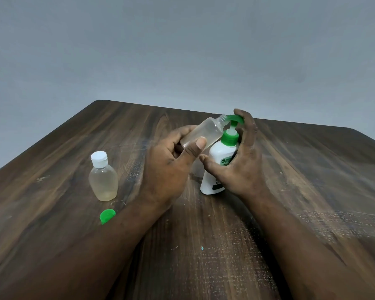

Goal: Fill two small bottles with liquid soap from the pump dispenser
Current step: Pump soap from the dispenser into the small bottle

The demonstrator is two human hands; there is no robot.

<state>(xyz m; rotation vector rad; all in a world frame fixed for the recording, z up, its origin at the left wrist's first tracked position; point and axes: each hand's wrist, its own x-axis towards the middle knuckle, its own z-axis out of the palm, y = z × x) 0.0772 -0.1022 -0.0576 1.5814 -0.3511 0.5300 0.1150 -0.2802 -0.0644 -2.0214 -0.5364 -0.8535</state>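
At frame centre, the left hand (173, 156) gripped the uncapped small bottle (204, 133), tilted, mouth at the green nozzle. It looked light, thin-walled and squeezable, best held mid-body. The right hand (236, 161) clasped the pump dispenser (220, 156), fingers over its head. Soap flow and fill level were indiscernible. The capped bottle (103, 180) stood at left.

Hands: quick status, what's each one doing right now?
Left hand: closed around the uncapped small bottle, tilted toward the pump spout.
Right hand: gripping the pump dispenser, fingers over its head.
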